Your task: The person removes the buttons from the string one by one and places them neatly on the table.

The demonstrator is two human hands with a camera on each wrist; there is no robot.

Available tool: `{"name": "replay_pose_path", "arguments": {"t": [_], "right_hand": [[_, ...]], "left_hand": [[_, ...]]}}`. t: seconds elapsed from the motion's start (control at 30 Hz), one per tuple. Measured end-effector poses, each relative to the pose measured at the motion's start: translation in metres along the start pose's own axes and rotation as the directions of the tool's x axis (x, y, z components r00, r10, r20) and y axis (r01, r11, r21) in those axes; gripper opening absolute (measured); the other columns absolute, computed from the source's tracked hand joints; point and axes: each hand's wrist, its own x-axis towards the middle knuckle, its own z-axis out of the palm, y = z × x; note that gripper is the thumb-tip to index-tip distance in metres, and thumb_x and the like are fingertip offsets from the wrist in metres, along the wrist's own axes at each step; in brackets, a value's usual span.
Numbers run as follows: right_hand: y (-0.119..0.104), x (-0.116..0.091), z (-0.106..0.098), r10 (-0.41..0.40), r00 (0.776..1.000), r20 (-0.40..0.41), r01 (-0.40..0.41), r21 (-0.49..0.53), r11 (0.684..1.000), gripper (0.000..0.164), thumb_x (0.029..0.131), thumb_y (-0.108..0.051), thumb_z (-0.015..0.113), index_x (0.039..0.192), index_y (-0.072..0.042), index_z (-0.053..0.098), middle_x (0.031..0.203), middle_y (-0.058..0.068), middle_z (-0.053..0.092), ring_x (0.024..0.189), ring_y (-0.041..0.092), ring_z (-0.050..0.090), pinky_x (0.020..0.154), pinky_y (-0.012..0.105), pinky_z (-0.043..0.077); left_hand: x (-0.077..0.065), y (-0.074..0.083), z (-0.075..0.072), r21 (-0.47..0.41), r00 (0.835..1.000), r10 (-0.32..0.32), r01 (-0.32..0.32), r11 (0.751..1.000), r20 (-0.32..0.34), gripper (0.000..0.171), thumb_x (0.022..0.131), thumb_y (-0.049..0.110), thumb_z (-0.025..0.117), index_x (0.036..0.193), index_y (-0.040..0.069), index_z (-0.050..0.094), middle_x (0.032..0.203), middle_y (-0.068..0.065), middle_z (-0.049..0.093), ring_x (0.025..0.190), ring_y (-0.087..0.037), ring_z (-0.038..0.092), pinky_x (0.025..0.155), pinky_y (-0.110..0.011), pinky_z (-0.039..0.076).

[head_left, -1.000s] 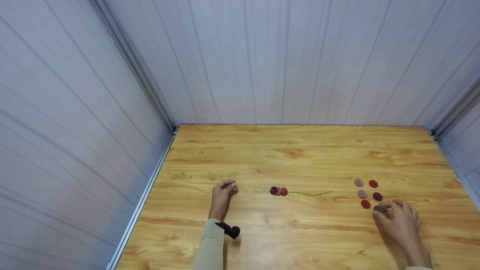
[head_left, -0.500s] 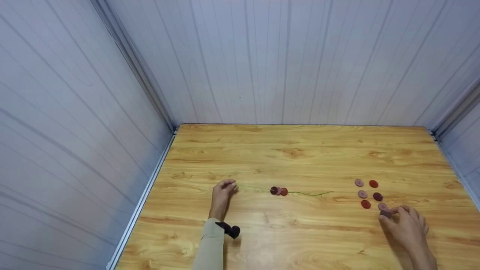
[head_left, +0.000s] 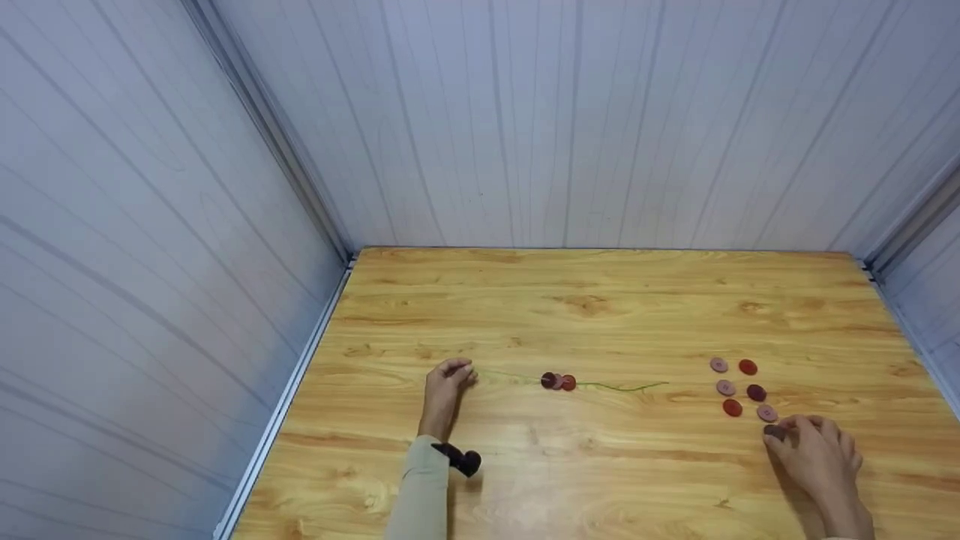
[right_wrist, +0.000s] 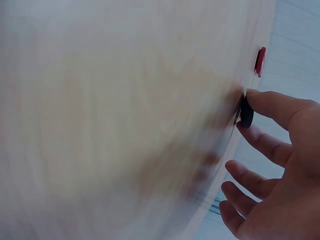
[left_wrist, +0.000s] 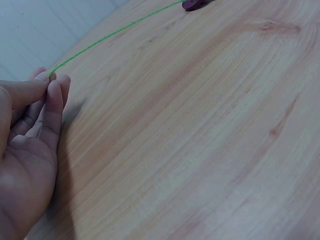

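Observation:
A green string runs across the wooden table, threaded with a dark maroon button, a pink one and a red button. Its left end is pinched between thumb and fingers of my left hand; the left wrist view shows the string leaving the fingertips. My right hand pinches a dark button by its edges, low over or against the tabletop. In the right wrist view this button is between thumb and index finger, the other fingers spread loosely.
Several loose buttons lie in two rough columns just beyond the right hand, among them a pink button, a maroon button and a red button. Pale panel walls border the table at the back and sides.
My right hand has drawn the dark button slightly right and nearer to me, uncovering a pink button beneath it. The left hand and the string look unmoved.

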Motion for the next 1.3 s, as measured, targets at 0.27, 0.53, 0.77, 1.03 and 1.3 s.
{"name": "replay_pose_path", "arguments": {"t": [0.27, 0.53, 0.77, 1.03, 1.3], "right_hand": [[-0.0011, 0.002, -0.0012, 0.015, 1.0, 0.005, -0.015, -0.02, 1.0, 0.062, 0.091, -0.052, 0.058, 0.125, -0.001, 0.048, 0.141, 0.04, 0.016, 0.124, 0.065, 0.007, 0.099, 0.075, 0.009], [-0.0006, 0.0039, -0.0003, 0.025, 1.0, 0.014, -0.025, -0.018, 1.0, 0.063, 0.09, -0.054, 0.057, 0.124, -0.001, 0.048, 0.141, 0.04, 0.015, 0.125, 0.065, 0.006, 0.1, 0.075, 0.008], [0.0028, -0.0002, 0.0032, -0.039, 0.998, -0.056, 0.039, -0.011, 0.999, 0.063, 0.089, -0.052, 0.059, 0.123, 0.0, 0.05, 0.139, 0.042, 0.02, 0.123, 0.066, 0.011, 0.095, 0.077, 0.012], [0.0026, 0.0014, 0.0018, -0.015, 0.999, -0.044, 0.014, -0.016, 1.0, 0.063, 0.089, -0.052, 0.06, 0.124, 0.0, 0.049, 0.139, 0.041, 0.019, 0.124, 0.066, 0.011, 0.097, 0.076, 0.011], [-0.0018, 0.0024, -0.0033, 0.007, 1.0, -0.01, -0.007, -0.006, 1.0, 0.069, 0.09, -0.055, 0.057, 0.128, 0.002, 0.046, 0.141, 0.041, 0.015, 0.126, 0.065, 0.007, 0.099, 0.075, 0.009]], "left_hand": [[-0.0013, 0.0012, 0.0002, 0.008, 1.0, 0.01, -0.01, 1.0, -0.001, 0.022, 0.089, -0.003, 0.062, 0.107, -0.015, 0.059, 0.092, -0.012, 0.063, 0.081, -0.02, 0.066, 0.08, -0.032, 0.059], [0.0003, 0.0003, 0.0001, 0.004, 1.0, 0.0, 0.0, 1.0, -0.007, 0.022, 0.088, -0.003, 0.063, 0.107, -0.014, 0.059, 0.094, -0.014, 0.063, 0.082, -0.02, 0.066, 0.082, -0.034, 0.058], [-0.0019, 0.0006, 0.0003, -0.007, 1.0, -0.01, 0.01, 1.0, 0.006, 0.025, 0.089, -0.001, 0.062, 0.11, -0.014, 0.057, 0.107, -0.021, 0.061, 0.087, -0.02, 0.064, 0.084, -0.032, 0.057], [-0.003, 0.0027, 0.0011, -0.021, 1.0, -0.011, 0.011, 1.0, 0.008, 0.022, 0.089, -0.003, 0.062, 0.108, -0.014, 0.057, 0.102, -0.02, 0.061, 0.086, -0.022, 0.065, 0.084, -0.035, 0.058], [-0.0009, 0.0004, 0.0007, -0.017, 1.0, -0.001, 0.001, 1.0, 0.001, 0.025, 0.089, -0.003, 0.063, 0.109, -0.015, 0.057, 0.098, -0.016, 0.063, 0.083, -0.019, 0.066, 0.083, -0.034, 0.058]]}}
